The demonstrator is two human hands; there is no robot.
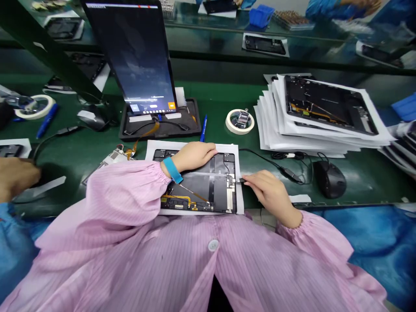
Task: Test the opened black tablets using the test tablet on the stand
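An opened tablet housing lies on a white paper sheet in front of me. It shows dark panels, an orange flex cable and a small circuit board at its right side. My left hand, with a blue wristband, lies across the upper part of the housing, fingers stretched out and holding nothing. Thumb and fingers of my right hand pinch a black cable plug at the right edge, against the small board. How deep the plug sits cannot be made out.
Behind the housing a lit tablet screen stands in a black tray. A tape roll, a blue pen, a mouse and stacked papers with another housing are rightward. At left, a co-worker's hand shows.
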